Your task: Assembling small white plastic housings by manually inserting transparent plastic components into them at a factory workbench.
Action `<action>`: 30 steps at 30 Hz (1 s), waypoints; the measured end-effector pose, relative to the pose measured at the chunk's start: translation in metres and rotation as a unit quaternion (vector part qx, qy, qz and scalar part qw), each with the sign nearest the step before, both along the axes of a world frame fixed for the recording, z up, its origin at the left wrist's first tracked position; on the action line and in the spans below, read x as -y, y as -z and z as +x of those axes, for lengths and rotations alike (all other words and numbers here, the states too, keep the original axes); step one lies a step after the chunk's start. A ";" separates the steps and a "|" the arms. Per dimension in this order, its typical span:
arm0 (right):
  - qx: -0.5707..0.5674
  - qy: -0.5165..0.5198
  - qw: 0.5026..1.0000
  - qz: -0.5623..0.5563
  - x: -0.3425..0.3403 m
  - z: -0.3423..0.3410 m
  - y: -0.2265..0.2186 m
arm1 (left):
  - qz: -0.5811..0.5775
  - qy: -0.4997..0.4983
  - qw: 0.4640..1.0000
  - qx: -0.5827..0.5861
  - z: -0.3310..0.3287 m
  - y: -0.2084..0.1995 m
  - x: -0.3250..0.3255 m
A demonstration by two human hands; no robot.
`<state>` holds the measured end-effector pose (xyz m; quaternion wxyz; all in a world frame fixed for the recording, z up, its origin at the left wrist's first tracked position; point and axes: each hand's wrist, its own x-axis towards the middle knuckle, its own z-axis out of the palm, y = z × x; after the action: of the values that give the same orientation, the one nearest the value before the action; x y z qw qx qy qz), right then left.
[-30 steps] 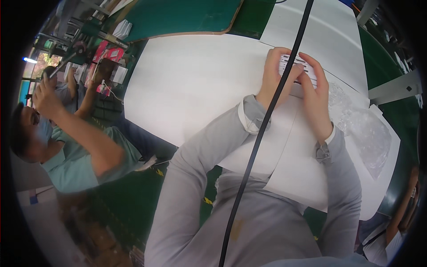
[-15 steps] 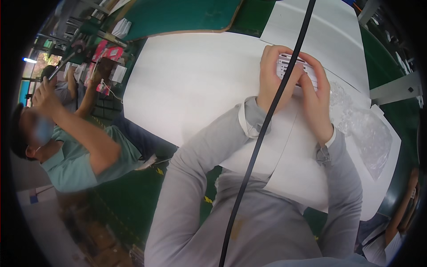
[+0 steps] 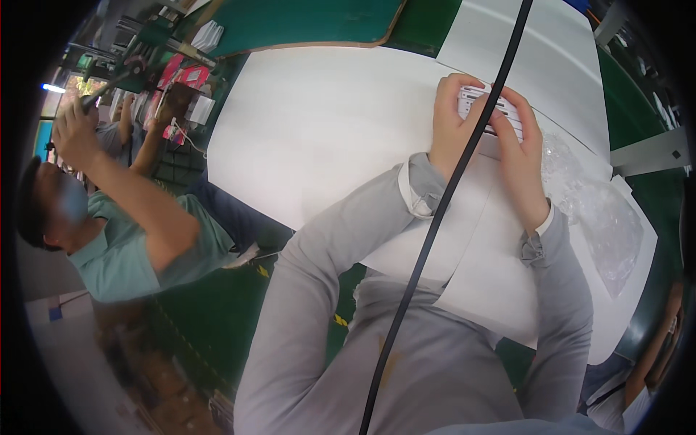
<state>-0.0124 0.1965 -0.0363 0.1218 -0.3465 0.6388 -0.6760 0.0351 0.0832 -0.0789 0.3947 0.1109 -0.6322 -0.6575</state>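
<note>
Both my hands are closed around a small stack of thin white pieces with dark slots along their edges [image 3: 510, 110], at the right part of the white-covered table [image 3: 326, 130]. My left hand [image 3: 453, 127] grips its left side, fingers curled over the far edge. My right hand [image 3: 523, 148] holds its right side, and the thumbs meet at the near face. Fingers and a black cable [image 3: 435, 217] crossing the view hide part of the stack, so its exact kind cannot be made out. Clear crumpled plastic bags [image 3: 609, 239] lie right of my right hand.
A green mat [image 3: 304, 25] lies beyond the white sheet. At the right edge a grey metal bar [image 3: 647, 152] juts in. A person in a teal shirt [image 3: 130, 261] is at left with a raised arm; another person's arm [image 3: 645, 362] shows at lower right.
My hands keep their hold on the stack, with the thumbs shifted slightly along its near face. The whole view has moved a little. The person at left has slightly shifted the raised hand.
</note>
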 end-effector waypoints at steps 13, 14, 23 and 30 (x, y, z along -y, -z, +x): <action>-0.010 0.003 1.000 0.007 -0.001 -0.001 0.004 | 0.060 0.028 0.998 0.019 0.012 -0.022 0.000; -0.011 0.004 1.000 0.009 -0.002 -0.001 0.003 | 0.036 0.027 0.998 0.044 0.016 -0.027 -0.001; -0.051 0.005 0.998 0.040 -0.008 0.000 -0.012 | 0.048 0.031 0.998 0.021 0.011 -0.017 -0.001; -0.316 -0.125 0.923 0.179 -0.025 -0.013 -0.051 | -0.036 -0.014 0.999 0.004 0.009 -0.014 -0.001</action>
<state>-0.0255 0.2211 0.0150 0.0567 -0.5917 0.7059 -0.3851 0.0442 0.0839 -0.0644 0.4049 0.1076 -0.6554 -0.6284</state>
